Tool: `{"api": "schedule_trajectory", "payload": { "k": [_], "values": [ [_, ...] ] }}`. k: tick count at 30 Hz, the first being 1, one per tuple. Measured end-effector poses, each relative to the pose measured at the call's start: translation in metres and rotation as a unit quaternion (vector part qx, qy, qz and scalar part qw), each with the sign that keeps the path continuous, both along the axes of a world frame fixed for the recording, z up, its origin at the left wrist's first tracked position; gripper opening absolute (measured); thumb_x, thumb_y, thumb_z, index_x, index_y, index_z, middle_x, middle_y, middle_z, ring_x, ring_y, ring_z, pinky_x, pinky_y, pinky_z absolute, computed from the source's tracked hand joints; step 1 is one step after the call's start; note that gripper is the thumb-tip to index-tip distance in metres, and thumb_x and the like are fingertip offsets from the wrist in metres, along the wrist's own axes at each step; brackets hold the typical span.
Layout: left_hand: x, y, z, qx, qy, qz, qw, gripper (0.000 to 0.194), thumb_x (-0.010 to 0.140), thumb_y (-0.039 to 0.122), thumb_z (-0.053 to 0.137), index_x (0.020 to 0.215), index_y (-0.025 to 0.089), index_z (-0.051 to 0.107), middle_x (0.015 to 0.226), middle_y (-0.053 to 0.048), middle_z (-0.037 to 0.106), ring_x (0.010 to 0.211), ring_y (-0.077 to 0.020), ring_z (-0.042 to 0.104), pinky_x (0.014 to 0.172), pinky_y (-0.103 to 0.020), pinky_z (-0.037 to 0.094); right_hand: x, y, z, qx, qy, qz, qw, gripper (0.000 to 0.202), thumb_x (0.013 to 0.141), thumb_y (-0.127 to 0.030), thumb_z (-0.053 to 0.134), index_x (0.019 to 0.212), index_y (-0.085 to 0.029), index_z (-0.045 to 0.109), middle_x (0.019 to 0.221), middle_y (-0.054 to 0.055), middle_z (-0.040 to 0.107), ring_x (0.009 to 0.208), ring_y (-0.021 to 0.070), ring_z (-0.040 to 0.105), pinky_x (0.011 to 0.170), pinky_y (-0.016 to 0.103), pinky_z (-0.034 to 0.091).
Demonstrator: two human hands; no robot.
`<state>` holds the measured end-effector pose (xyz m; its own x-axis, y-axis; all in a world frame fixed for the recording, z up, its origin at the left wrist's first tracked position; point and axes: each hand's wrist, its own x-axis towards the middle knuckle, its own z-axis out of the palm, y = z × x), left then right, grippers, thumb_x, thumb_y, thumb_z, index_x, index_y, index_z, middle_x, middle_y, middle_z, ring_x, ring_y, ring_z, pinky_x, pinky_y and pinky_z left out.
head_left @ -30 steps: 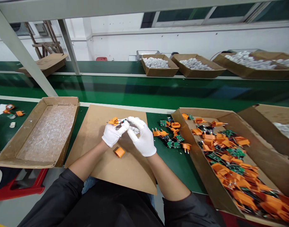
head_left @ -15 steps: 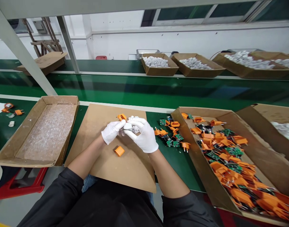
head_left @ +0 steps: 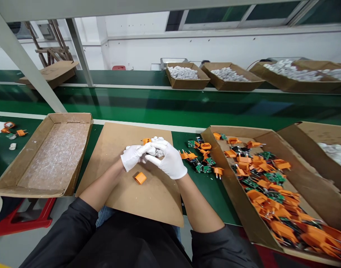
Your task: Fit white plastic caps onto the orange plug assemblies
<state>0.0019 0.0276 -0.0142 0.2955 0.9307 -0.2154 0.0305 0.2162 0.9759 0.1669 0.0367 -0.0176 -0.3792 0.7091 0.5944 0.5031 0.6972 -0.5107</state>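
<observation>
Both hands wear white gloves and meet over a brown cardboard sheet (head_left: 114, 193). My left hand (head_left: 133, 155) is closed, its fingers touching a small white lump (head_left: 152, 150) between the hands. My right hand (head_left: 169, 158) curls round the same white pieces from the right, thumb below. Just beyond the fingertips an orange plug part (head_left: 146, 141) shows; whether a hand holds it is unclear. Nearer me, a separate orange shell (head_left: 140, 178) lies on the cardboard.
Right of the sheet, orange plugs and green boards (head_left: 205, 169) lie on the green table beside a full box (head_left: 243, 216). At left stands a shallow cardboard box (head_left: 53, 156). Boxes of white pieces (head_left: 184, 72) line the back shelf.
My left hand's fingers have moved right, over the white lump, covering more of it. The orange part beyond the hands has turned and sits slightly lower. My right hand has barely moved.
</observation>
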Motion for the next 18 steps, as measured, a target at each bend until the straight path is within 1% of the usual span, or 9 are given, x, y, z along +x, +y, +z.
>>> {"api": "schedule_trajectory", "payload": {
  "k": [4, 7, 11, 15, 16, 18],
  "values": [
    [-0.003, 0.001, 0.002, -0.020, 0.016, -0.019, 0.999, 0.034, 0.081, 0.043, 0.058, 0.059, 0.017, 0.057, 0.057, -0.001, 0.050, 0.057, -0.0125, 0.046, 0.057, -0.027, 0.042, -0.001, -0.002, 0.000, -0.019, -0.008, -0.001, 1.000, 0.018, 0.081, -0.034, 0.066, 0.096, -0.026, 0.071, 0.091, 0.004, 0.074, 0.087, 0.0255, 0.067, 0.088, 0.047, 0.054],
    [-0.004, 0.002, 0.001, -0.021, 0.013, -0.025, 0.999, 0.034, 0.079, 0.040, 0.060, 0.054, 0.017, 0.053, 0.055, 0.000, 0.048, 0.056, -0.0120, 0.044, 0.056, -0.027, 0.040, -0.002, -0.004, -0.001, -0.025, -0.007, -0.006, 1.000, 0.020, 0.082, -0.036, 0.066, 0.099, -0.027, 0.071, 0.093, 0.003, 0.075, 0.087, 0.0259, 0.068, 0.090, 0.048, 0.053],
    [-0.003, 0.002, -0.005, -0.005, 0.016, -0.008, 1.000, 0.038, 0.081, 0.044, 0.058, 0.054, 0.018, 0.053, 0.055, -0.001, 0.050, 0.056, -0.0125, 0.045, 0.055, -0.028, 0.040, 0.000, -0.003, -0.001, -0.039, 0.005, -0.004, 0.999, 0.021, 0.082, -0.036, 0.066, 0.099, -0.025, 0.071, 0.094, 0.005, 0.075, 0.091, 0.0264, 0.068, 0.086, 0.046, 0.056],
    [0.001, -0.002, -0.006, 0.011, 0.010, 0.025, 1.000, 0.041, 0.083, 0.051, 0.054, 0.060, 0.018, 0.058, 0.057, -0.001, 0.052, 0.057, -0.0133, 0.047, 0.059, -0.029, 0.042, 0.003, -0.001, -0.002, -0.107, 0.042, 0.030, 0.993, 0.040, 0.080, -0.041, 0.067, 0.115, -0.023, 0.067, 0.108, 0.009, 0.072, 0.095, 0.0253, 0.068, 0.077, 0.041, 0.060],
    [0.003, -0.003, -0.006, 0.018, 0.014, 0.035, 0.999, 0.043, 0.085, 0.052, 0.052, 0.058, 0.018, 0.057, 0.056, -0.002, 0.052, 0.057, -0.0136, 0.047, 0.061, -0.029, 0.043, 0.003, 0.000, -0.003, -0.116, 0.053, 0.026, 0.992, 0.041, 0.080, -0.042, 0.066, 0.117, -0.024, 0.067, 0.109, 0.009, 0.071, 0.096, 0.0250, 0.068, 0.077, 0.040, 0.060],
    [0.008, -0.006, -0.006, 0.031, 0.012, 0.051, 0.998, 0.051, 0.088, 0.054, 0.044, 0.053, 0.019, 0.053, 0.053, -0.003, 0.050, 0.056, -0.0146, 0.048, 0.063, -0.031, 0.043, 0.003, 0.000, -0.007, -0.113, 0.076, 0.006, 0.991, 0.034, 0.083, -0.041, 0.063, 0.112, -0.025, 0.070, 0.108, 0.008, 0.072, 0.101, 0.0245, 0.067, 0.083, 0.041, 0.059]
  ]
}}
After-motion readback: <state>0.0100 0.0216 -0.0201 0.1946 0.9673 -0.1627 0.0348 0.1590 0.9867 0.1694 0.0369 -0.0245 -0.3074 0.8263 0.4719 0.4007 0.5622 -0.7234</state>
